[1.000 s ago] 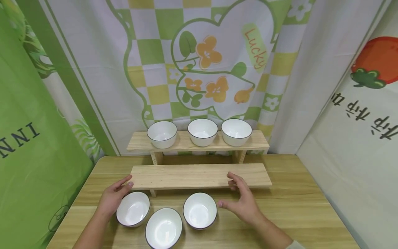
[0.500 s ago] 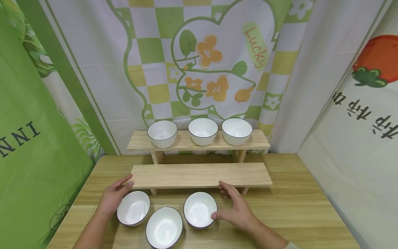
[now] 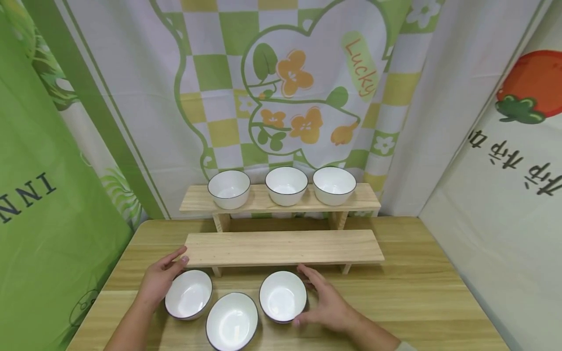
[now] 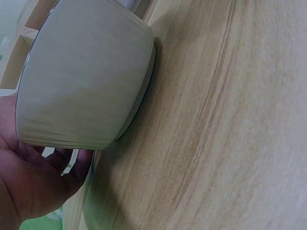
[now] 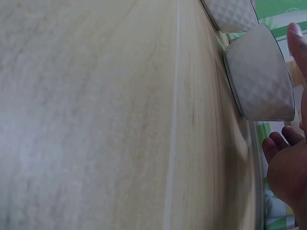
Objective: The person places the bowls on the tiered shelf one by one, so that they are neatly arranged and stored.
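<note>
Three white bowls with dark rims stand on the table near me: a left bowl (image 3: 189, 295), a middle bowl (image 3: 231, 321) and a right bowl (image 3: 283, 297). My left hand (image 3: 159, 279) lies beside the left bowl, its fingertips at the left end of the lower wooden shelf (image 3: 281, 247). In the left wrist view its fingers reach past the near bowl (image 4: 86, 76); whether they touch it I cannot tell. My right hand (image 3: 328, 307) is spread around the right side of the right bowl, thumb near its front rim and fingers behind. A small gap shows in the right wrist view between hand and bowl (image 5: 261, 76).
Behind the lower shelf rises an upper wooden shelf (image 3: 259, 200) bearing three similar white bowls (image 3: 286, 187). A patterned curtain (image 3: 281, 97) hangs at the back. Bare wooden tabletop (image 3: 421, 282) extends to the right.
My right hand has moved left and toward me, from the lower shelf's front to the right bowl's side. The left hand and the bowls have stayed in place.
</note>
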Demonstrator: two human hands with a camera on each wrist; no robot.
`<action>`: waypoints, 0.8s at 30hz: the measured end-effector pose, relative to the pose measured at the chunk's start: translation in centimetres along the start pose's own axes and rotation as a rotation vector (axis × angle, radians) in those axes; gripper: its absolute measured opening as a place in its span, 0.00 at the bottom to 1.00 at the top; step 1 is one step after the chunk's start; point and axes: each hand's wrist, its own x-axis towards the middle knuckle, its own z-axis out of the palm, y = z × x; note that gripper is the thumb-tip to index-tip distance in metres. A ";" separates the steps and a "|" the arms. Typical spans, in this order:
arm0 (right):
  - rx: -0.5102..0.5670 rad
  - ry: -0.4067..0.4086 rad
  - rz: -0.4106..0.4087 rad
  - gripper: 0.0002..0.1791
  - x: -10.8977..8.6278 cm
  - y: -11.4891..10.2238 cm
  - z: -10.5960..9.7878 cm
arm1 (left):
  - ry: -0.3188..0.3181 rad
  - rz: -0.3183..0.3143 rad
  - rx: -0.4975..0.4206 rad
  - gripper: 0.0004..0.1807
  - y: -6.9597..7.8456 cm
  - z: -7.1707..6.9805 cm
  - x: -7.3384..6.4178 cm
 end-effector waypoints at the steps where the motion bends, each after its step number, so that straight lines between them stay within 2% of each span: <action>1: -0.006 -0.006 0.002 0.70 0.1 -0.1 0.1 | 0.000 0.001 -0.001 0.38 0.0 0.0 0.0; 8: -0.110 -0.030 0.042 0.72 0.3 -0.5 0.7 | -0.003 0.006 -0.004 0.38 0.0 0.0 0.0; 17: -0.130 -0.043 0.062 0.78 0.6 -0.2 1.6 | 0.000 0.003 -0.005 0.38 -0.1 0.0 -0.1; 24: -0.151 -0.054 0.077 0.78 0.8 -0.4 1.8 | 0.009 0.020 0.005 0.37 0.0 0.0 -0.1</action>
